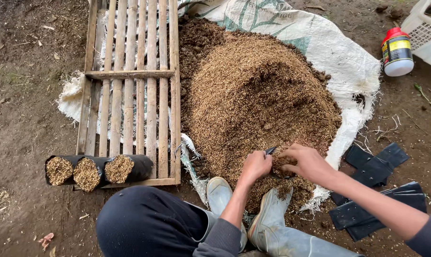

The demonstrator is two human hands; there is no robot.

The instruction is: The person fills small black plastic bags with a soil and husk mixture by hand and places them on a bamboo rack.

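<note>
Left hand (256,165) pinching black bag (270,151) mouth; right hand (307,162) closed on husk (258,100), apparently; risk: thin bag slips, spilling onto sack (339,62) edge

Soft, even daylight from overhead, no hard shadows. Only faint shade under the hands (284,164) and along the slatted bamboo rack (130,90). White woven plastic sack (339,57) is bright but not blown out. Mild glare on the white plastic bottle with a red cap (397,53). Sharp centre, slight wide-angle stretch and softness at the corners.
</note>
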